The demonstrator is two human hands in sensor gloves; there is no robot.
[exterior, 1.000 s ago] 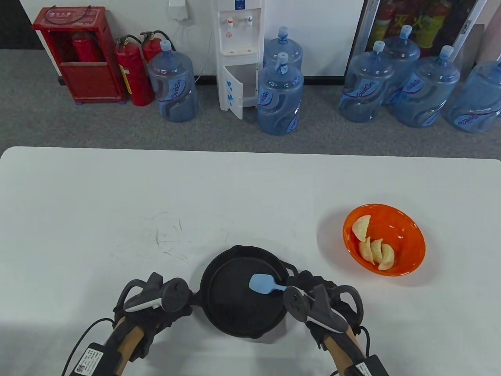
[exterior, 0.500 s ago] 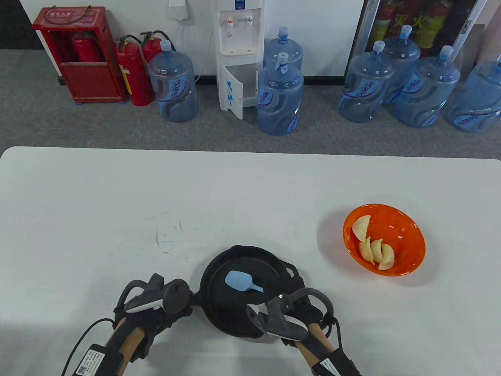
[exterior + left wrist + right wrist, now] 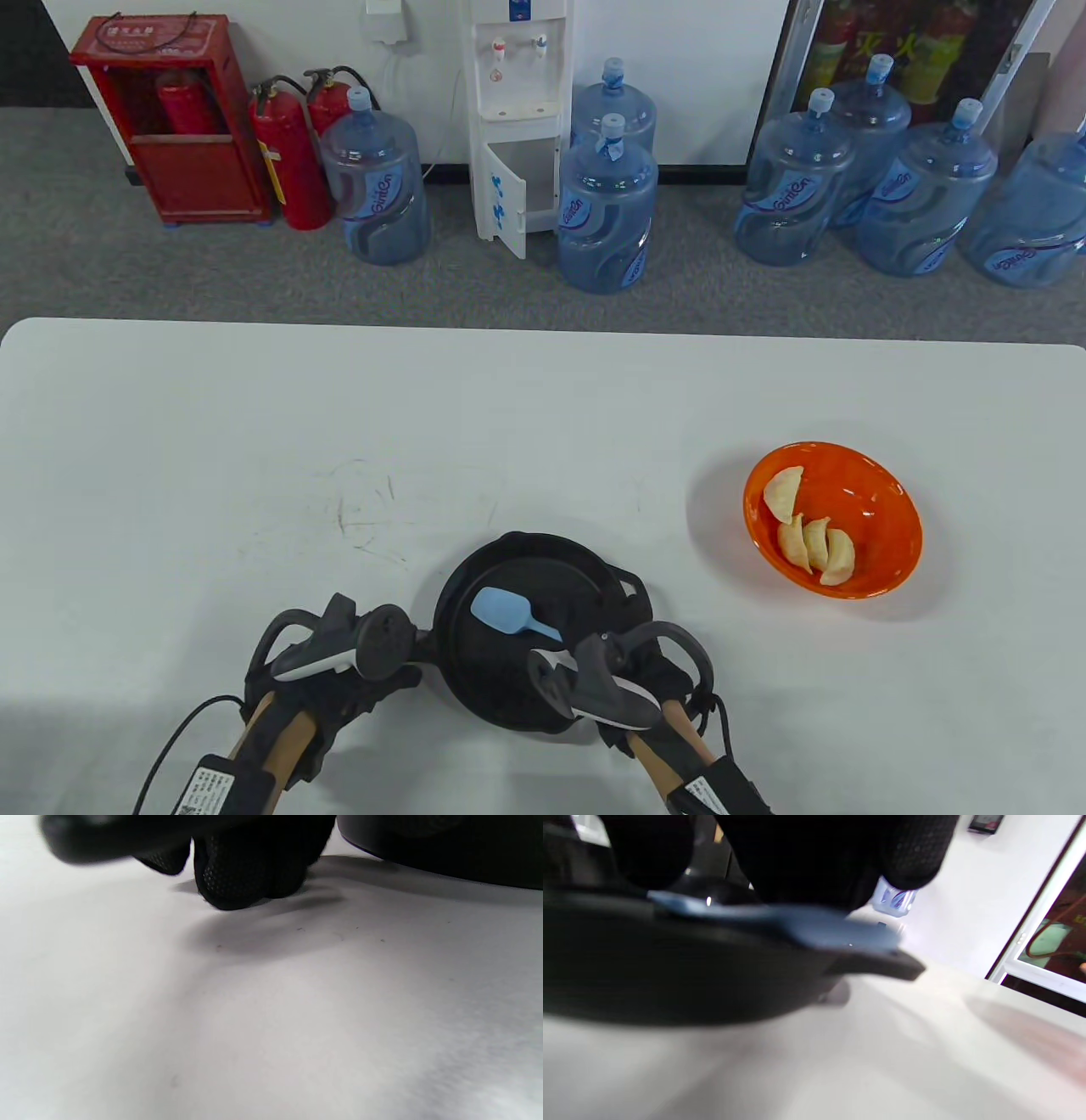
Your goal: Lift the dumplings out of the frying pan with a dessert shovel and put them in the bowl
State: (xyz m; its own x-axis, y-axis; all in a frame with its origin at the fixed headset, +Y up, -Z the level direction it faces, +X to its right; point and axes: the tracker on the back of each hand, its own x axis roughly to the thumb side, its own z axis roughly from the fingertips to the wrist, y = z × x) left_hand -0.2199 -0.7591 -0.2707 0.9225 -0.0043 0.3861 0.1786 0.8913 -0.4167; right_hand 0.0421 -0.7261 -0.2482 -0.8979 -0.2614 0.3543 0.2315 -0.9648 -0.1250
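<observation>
The black frying pan [image 3: 509, 679] sits near the table's front edge, and I see no dumplings in it. A light blue dessert shovel [image 3: 501, 609] lies across the pan, blade toward its left side. My right hand [image 3: 624, 679] is at the pan's front right rim. In the right wrist view its fingers [image 3: 908, 853] close over the shovel's handle [image 3: 814, 926] above the pan's rim [image 3: 670, 971]. My left hand [image 3: 386, 671] grips the pan's left handle, its curled fingers [image 3: 250, 874] down on the table beside the pan [image 3: 445, 853]. The orange bowl [image 3: 882, 509] at right holds several dumplings [image 3: 814, 539].
The white table [image 3: 254, 441] stretches wide behind and to the left of the pan. On the floor beyond its far edge stand water bottles [image 3: 607, 208], a white dispenser [image 3: 517, 110] and red fire extinguishers [image 3: 288, 157].
My right hand has drawn back from the pan's right side to its front right rim, swinging the shovel's blade leftward across the pan. The left hand, pan and bowl have stayed put.
</observation>
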